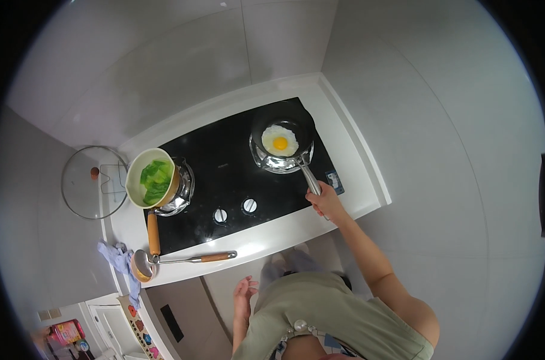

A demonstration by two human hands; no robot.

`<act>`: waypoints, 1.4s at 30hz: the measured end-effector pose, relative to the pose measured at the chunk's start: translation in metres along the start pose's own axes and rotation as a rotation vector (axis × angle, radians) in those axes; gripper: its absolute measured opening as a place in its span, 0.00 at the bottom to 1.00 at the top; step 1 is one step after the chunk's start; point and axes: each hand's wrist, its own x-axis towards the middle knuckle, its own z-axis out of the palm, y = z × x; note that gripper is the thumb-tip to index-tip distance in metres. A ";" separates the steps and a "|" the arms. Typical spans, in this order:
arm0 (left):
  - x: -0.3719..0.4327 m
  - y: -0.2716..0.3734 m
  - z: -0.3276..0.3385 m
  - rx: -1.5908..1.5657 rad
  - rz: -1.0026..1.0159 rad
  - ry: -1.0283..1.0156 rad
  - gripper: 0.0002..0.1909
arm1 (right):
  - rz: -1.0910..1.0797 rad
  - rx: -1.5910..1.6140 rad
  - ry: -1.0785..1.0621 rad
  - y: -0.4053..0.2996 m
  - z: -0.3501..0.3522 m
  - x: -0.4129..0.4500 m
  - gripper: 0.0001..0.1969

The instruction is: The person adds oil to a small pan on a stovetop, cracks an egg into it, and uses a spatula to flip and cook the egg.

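Note:
My right hand (328, 200) grips the metal handle of a black frying pan (305, 121) over the right burner of the gas hob. In the pan lies a fried egg (279, 141) with a whole yellow yolk and set white edges. The pan looks tilted, its far side hard to tell from the dark hob. My left hand (245, 288) hangs in front of the counter edge by my body, fingers apart and holding nothing. On the left burner a cream saucepan (134, 180) with a wooden handle holds green leaves (157, 181).
A glass lid (83, 193) stands at the left wall beside the saucepan. A ladle (182, 259) rests across a small bowl (143, 273) near the front edge, beside a blue cloth (117, 257). Two knobs (235, 211) sit on the black glass hob (218, 180). Walls rise behind and at the sides.

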 end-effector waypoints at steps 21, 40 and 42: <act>0.003 -0.014 0.066 -0.087 -0.028 0.117 0.17 | 0.047 0.173 -0.237 0.010 -0.009 0.008 0.18; 0.001 -0.016 0.059 -0.111 0.003 0.095 0.18 | 0.033 0.152 -0.156 0.004 -0.014 0.000 0.22; -0.001 -0.018 0.055 -0.113 0.013 0.095 0.19 | 0.026 0.139 -0.140 0.004 -0.015 -0.002 0.24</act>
